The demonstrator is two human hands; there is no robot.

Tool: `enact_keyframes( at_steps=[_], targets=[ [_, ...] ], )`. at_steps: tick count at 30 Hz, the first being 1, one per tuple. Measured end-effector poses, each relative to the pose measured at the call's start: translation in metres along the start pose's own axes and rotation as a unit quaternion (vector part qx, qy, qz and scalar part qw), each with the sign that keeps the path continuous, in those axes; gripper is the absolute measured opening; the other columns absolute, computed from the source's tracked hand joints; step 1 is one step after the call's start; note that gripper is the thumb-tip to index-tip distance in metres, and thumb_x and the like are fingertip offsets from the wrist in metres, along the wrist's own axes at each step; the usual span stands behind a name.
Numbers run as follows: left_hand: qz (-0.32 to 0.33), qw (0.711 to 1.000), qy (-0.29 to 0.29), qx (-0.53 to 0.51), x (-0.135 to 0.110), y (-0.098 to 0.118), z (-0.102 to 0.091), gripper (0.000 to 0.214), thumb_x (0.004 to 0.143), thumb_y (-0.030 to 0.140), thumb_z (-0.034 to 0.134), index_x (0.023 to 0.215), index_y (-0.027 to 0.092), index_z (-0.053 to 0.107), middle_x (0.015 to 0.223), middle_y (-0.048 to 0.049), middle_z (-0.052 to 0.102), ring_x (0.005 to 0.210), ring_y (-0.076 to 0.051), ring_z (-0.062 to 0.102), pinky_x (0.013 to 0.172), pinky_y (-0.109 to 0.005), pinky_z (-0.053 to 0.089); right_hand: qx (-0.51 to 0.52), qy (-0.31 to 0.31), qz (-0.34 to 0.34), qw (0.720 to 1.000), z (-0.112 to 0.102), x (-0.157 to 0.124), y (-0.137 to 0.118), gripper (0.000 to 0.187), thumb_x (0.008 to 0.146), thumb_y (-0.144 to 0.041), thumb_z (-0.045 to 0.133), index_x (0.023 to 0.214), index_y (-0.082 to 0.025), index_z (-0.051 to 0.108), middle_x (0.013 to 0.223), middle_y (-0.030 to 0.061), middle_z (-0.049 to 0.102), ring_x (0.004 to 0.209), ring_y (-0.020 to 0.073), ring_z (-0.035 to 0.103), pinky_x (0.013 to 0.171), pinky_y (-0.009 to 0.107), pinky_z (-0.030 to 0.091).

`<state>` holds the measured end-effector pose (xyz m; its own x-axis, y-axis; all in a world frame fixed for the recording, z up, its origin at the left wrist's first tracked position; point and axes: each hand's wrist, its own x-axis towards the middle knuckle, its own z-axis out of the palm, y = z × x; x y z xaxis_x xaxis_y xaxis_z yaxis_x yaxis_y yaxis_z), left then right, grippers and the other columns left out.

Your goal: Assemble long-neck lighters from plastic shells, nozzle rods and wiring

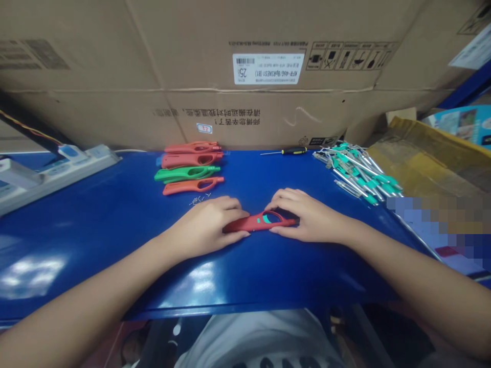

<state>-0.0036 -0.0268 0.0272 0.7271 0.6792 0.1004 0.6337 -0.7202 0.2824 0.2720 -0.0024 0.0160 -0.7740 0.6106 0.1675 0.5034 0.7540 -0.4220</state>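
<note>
A red lighter handle (253, 223) with a teal trigger in its oval opening lies lengthwise between my two hands, just above the blue table. My left hand (215, 222) is closed round its wide end, thumb below and fingers above. At the narrow end, my right hand (303, 213) grips it with the fingers curled over the top and the thumb underneath. Both palms hide the ends of the handle. Beyond my left hand lie several small screws (201, 198). Behind them sits a row of handle shells, a green one (184, 174) and an orange-red one (192, 186) among them.
A screwdriver (293, 151) lies by the large cardboard box (215, 61) that walls off the back. Several metal rods with teal triggers (360, 171) are heaped at the right, beside a taped carton (429, 158). A white power strip (72, 171) runs along the left.
</note>
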Motion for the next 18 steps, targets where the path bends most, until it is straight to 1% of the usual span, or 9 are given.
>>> enact_keyframes(
  at_steps=[3, 7, 10, 12, 13, 15, 18],
  targets=[
    [0.006, 1.0, 0.005, 0.022, 0.0, 0.002, 0.002, 0.026, 0.095, 0.034, 0.06, 0.113, 0.018, 0.07, 0.105, -0.0073, 0.067, 0.094, -0.022, 0.063, 0.08, -0.033, 0.051, -0.021, -0.007, 0.0, 1.0, -0.001, 0.001, -0.001, 0.03, 0.091, -0.038, 0.066, 0.117, -0.022, 0.063, 0.114, 0.0086, 0.065, 0.105, 0.0243, 0.059, 0.09, 0.04, 0.042],
    [0.016, 0.997, 0.011, 0.081, 0.001, 0.005, 0.007, 0.026, 0.095, 0.03, 0.058, 0.113, 0.014, 0.07, 0.101, -0.009, 0.067, 0.092, -0.024, 0.063, 0.079, -0.035, 0.052, -0.094, -0.024, -0.019, 0.995, -0.002, 0.002, -0.004, 0.031, 0.091, -0.033, 0.065, 0.118, -0.018, 0.064, 0.112, 0.0104, 0.067, 0.101, 0.0258, 0.061, 0.088, 0.04, 0.043],
    [0.019, 0.995, 0.022, 0.099, 0.002, 0.005, 0.011, 0.032, 0.095, 0.027, 0.057, 0.122, 0.011, 0.066, 0.103, -0.0105, 0.067, 0.093, -0.025, 0.064, 0.08, -0.037, 0.053, -0.15, -0.029, -0.041, 0.987, -0.002, 0.001, -0.003, 0.032, 0.091, -0.033, 0.064, 0.118, -0.016, 0.067, 0.112, 0.0119, 0.067, 0.1, 0.027, 0.062, 0.086, 0.04, 0.043],
    [0.017, 0.995, 0.041, 0.087, 0.002, 0.004, 0.013, 0.034, 0.098, 0.028, 0.053, 0.127, 0.011, 0.063, 0.106, -0.0109, 0.066, 0.096, -0.025, 0.064, 0.084, -0.037, 0.053, -0.173, -0.02, -0.06, 0.983, -0.002, 0.001, -0.001, 0.029, 0.095, -0.033, 0.06, 0.115, -0.016, 0.068, 0.109, 0.0115, 0.068, 0.096, 0.0257, 0.063, 0.083, 0.039, 0.043],
    [0.013, 0.996, 0.051, 0.077, 0.003, 0.003, 0.013, 0.033, 0.1, 0.029, 0.051, 0.126, 0.011, 0.063, 0.106, -0.0107, 0.066, 0.097, -0.024, 0.063, 0.085, -0.037, 0.053, -0.18, -0.011, -0.068, 0.981, -0.002, 0.001, 0.001, 0.027, 0.097, -0.033, 0.056, 0.113, -0.015, 0.068, 0.107, 0.0108, 0.069, 0.094, 0.0244, 0.063, 0.082, 0.037, 0.042],
    [0.008, 0.997, 0.061, 0.051, 0.003, 0.003, 0.013, 0.032, 0.104, 0.032, 0.045, 0.121, 0.013, 0.064, 0.104, -0.0098, 0.066, 0.097, -0.023, 0.062, 0.086, -0.036, 0.052, -0.191, 0.009, -0.084, 0.978, -0.001, 0.0, 0.003, 0.027, 0.101, -0.033, 0.049, 0.108, -0.015, 0.069, 0.1, 0.0088, 0.069, 0.089, 0.0215, 0.063, 0.079, 0.035, 0.041],
    [0.008, 0.999, 0.052, 0.01, 0.003, 0.005, 0.013, 0.031, 0.105, 0.033, 0.041, 0.112, 0.013, 0.064, 0.098, -0.0085, 0.064, 0.092, -0.022, 0.06, 0.083, -0.035, 0.052, -0.217, 0.032, -0.101, 0.97, -0.001, -0.001, 0.002, 0.033, 0.104, -0.035, 0.043, 0.101, -0.015, 0.069, 0.089, 0.0054, 0.068, 0.076, 0.018, 0.06, 0.071, 0.032, 0.038]
  ],
)
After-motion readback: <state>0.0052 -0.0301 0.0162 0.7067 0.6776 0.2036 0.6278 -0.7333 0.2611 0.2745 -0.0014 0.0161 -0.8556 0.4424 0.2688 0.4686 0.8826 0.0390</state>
